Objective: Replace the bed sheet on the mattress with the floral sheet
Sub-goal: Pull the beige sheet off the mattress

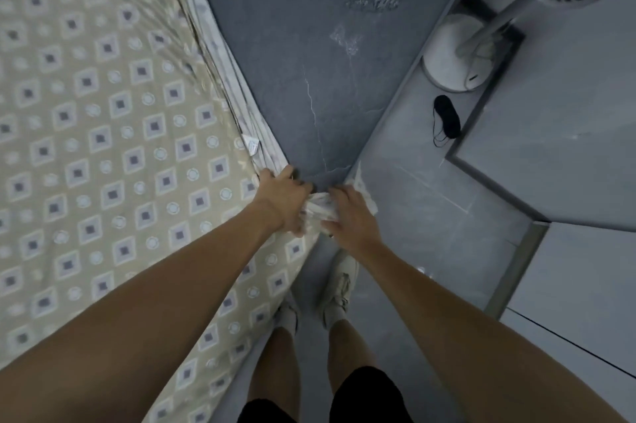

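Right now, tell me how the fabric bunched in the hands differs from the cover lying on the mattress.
The bunched fabric is whitish and crumpled into folds; the mattress cover is beige and lies mostly flat. The fabric's print is too faint to read; the cover shows clear diamonds and circles. The fabric hangs off the bed's corner in the grip of the left hand and right hand; the cover rests on the mattress. Both meet at that corner.

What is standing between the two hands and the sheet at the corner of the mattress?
Nothing visible. The left hand and right hand already grip the bunched pale sheet at the corner of the mattress. The floor beside that corner is bare.
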{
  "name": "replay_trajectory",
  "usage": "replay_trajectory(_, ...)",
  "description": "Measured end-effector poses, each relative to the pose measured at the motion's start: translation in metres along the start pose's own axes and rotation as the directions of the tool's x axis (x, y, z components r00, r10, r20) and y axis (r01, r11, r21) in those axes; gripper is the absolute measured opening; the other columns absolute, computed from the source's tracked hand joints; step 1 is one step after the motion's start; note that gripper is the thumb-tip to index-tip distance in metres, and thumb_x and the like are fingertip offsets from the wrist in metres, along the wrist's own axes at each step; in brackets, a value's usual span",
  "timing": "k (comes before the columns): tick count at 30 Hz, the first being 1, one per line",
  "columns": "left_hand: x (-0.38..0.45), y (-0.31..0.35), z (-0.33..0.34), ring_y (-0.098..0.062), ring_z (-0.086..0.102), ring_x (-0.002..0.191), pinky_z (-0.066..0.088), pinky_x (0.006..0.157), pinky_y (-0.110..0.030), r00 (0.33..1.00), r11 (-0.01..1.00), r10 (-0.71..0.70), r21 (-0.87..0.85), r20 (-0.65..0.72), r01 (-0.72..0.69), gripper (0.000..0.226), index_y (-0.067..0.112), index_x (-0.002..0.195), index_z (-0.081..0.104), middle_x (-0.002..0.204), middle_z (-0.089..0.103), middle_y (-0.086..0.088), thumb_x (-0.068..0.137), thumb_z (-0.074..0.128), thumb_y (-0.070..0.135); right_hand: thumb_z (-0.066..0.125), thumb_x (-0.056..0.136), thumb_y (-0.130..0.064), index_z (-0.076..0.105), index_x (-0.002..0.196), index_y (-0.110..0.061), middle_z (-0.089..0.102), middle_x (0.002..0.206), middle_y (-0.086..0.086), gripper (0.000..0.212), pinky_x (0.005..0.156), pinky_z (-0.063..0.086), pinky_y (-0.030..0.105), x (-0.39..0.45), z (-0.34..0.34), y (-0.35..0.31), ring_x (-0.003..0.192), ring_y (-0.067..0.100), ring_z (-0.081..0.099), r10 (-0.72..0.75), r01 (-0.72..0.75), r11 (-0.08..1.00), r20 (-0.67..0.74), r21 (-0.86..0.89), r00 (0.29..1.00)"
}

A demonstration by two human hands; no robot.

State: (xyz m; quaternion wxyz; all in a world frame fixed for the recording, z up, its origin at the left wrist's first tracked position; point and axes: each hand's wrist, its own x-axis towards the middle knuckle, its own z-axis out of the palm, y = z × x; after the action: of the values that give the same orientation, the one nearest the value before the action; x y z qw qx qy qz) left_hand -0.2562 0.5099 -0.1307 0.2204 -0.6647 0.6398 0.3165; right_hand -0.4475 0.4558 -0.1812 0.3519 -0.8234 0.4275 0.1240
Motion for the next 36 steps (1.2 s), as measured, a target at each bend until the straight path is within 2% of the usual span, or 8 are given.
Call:
replay_trajectory(5, 0.007, 0.007, 0.036, -0.027, 0.033, 0.129, 0.037, 0.103, -0.058, 0.995, 0.999, -0.008, 0.038, -0.104, 0.012, 0.099, 0.022, 0.138, 0.043, 0.136, 0.051, 0.001, 0.063, 0.075, 0.078, 0.052, 0.083, -0.036, 0.058, 0.092, -0.006, 0.058, 0.095, 0.015, 0.031, 0.069, 0.044, 0.043, 0.008, 0.025, 0.011, 0.092, 0.035, 0.052, -0.099, 0.088, 0.993, -0.139, -0.081, 0.985)
replay_trajectory(9, -0.02, 0.007, 0.027, -0.026, 0.032, 0.13, 0.033, 0.105, -0.06, 1.0, 0.995, 0.028, 0.091, -0.01, -0.027, 0.082, 0.032, 0.131, 0.059, 0.129, 0.058, 0.008, 0.067, 0.068, 0.083, 0.065, 0.094, -0.025, 0.058, 0.103, -0.004, 0.061, 0.098, 0.021, 0.024, 0.07, 0.043, 0.043, -0.031, 0.034, -0.017, 0.091, 0.041, 0.059, -0.034, 0.034, 0.999, -0.009, 0.0, 0.999)
replay_trajectory(15, -0.117, -0.018, 0.06, -0.026, 0.032, 0.132, 0.024, 0.113, -0.054, 0.994, 0.989, 0.061, 0.13, 0.089, -0.072, 0.092, 0.032, 0.142, 0.054, 0.143, 0.05, 0.008, 0.066, 0.07, 0.081, 0.074, 0.091, -0.045, 0.056, 0.115, -0.016, 0.068, 0.111, 0.007, 0.042, 0.083, 0.05, 0.041, -0.102, 0.055, -0.091, 0.101, 0.028, 0.064, 0.019, -0.059, 0.967, 0.161, 0.249, 0.987)
replay_trajectory(21, -0.121, -0.008, 0.115, -0.029, 0.029, 0.14, 0.02, 0.118, -0.056, 0.999, 0.992, 0.033, 0.12, 0.022, -0.035, 0.132, 0.028, 0.164, 0.007, 0.161, 0.027, -0.001, 0.063, 0.078, 0.074, 0.082, 0.071, -0.059, 0.05, 0.13, -0.014, 0.048, 0.125, 0.01, 0.081, 0.104, 0.043, 0.044, -0.09, 0.102, -0.059, 0.119, 0.032, 0.046, -0.003, 0.003, 1.0, -0.025, -0.019, 1.0)
replay_trajectory(26, -0.104, 0.007, 0.148, -0.032, 0.033, 0.135, 0.031, 0.105, -0.058, 0.985, 0.999, -0.026, 0.016, -0.169, 0.029, 0.154, 0.026, 0.165, -0.007, 0.166, 0.02, 0.0, 0.051, 0.083, 0.077, 0.078, 0.079, -0.054, 0.057, 0.12, -0.007, 0.063, 0.112, 0.014, 0.066, 0.089, 0.048, 0.045, -0.097, 0.134, -0.042, 0.105, 0.036, 0.059, 0.091, -0.085, 0.995, -0.116, 0.055, 0.989)
replay_trajectory(29, -0.1, 0.008, 0.138, -0.029, 0.033, 0.128, 0.035, 0.099, -0.054, 0.989, 0.999, 0.007, 0.049, -0.146, 0.0, 0.141, 0.034, 0.163, 0.009, 0.151, 0.034, 0.003, 0.05, 0.082, 0.079, 0.078, 0.083, -0.051, 0.063, 0.098, -0.008, 0.069, 0.09, 0.013, 0.047, 0.076, 0.047, 0.042, -0.103, 0.139, -0.043, 0.086, 0.038, 0.066, 0.092, -0.085, 0.995, -0.147, 0.057, 0.985)
replay_trajectory(32, -0.108, 0.012, 0.13, -0.03, 0.032, 0.127, 0.036, 0.098, -0.055, 0.995, 0.994, 0.028, 0.112, -0.096, -0.017, 0.112, 0.038, 0.143, 0.043, 0.139, 0.04, 0.002, 0.048, 0.077, 0.085, 0.061, 0.096, -0.054, 0.071, 0.107, -0.014, 0.074, 0.102, 0.012, 0.043, 0.083, 0.048, 0.041, -0.103, 0.131, -0.056, 0.098, 0.036, 0.069, 0.074, -0.072, 0.997, 0.054, -0.039, 0.996)
replay_trajectory(36, -0.145, 0.024, 0.144, -0.03, 0.031, 0.13, 0.028, 0.109, -0.059, 0.999, 0.989, 0.007, 0.147, -0.035, -0.002, 0.111, 0.034, 0.138, 0.054, 0.139, 0.042, 0.006, 0.046, 0.068, 0.095, 0.062, 0.097, -0.05, 0.074, 0.112, -0.015, 0.069, 0.112, 0.016, 0.04, 0.096, 0.043, 0.041, -0.127, 0.136, -0.076, 0.115, 0.035, 0.059, 0.0, 0.002, 1.0, 0.186, -0.014, 0.982)
